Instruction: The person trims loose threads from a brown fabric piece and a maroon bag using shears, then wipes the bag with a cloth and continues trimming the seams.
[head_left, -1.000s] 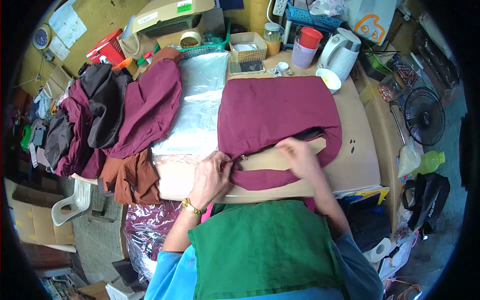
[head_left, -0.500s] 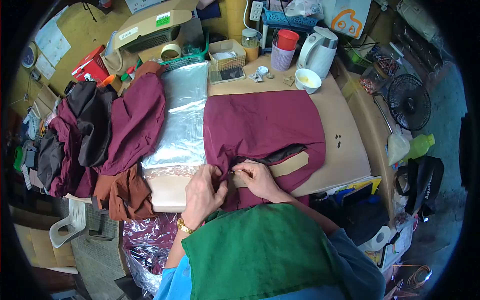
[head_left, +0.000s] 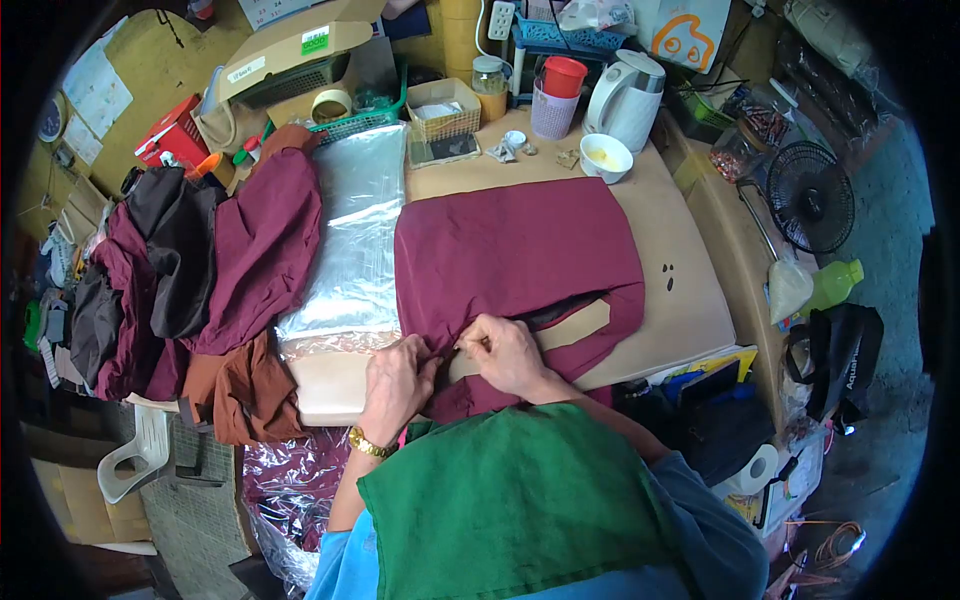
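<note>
A maroon garment (head_left: 520, 235) with a dark lining lies folded flat at the table's middle, an open slit near its lower edge. My left hand (head_left: 397, 380), a gold band at its wrist, has its fingers closed on the cloth at the garment's lower left. Just right of it, my right hand (head_left: 505, 358) is closed in a pinch over the same spot. Whatever its fingertips hold is too small and hidden to make out.
Clear plastic bags (head_left: 345, 240) lie left of the garment. More maroon and dark garments (head_left: 255, 235) are heaped at the far left. A white bowl (head_left: 606, 158), a kettle (head_left: 625, 100) and a basket (head_left: 440, 110) stand at the back. A black fan (head_left: 810, 197) is on the right.
My right hand has lifted slightly up and left, its fingers curling tighter. My left hand stays at the cloth. The whole view has shifted a little.
</note>
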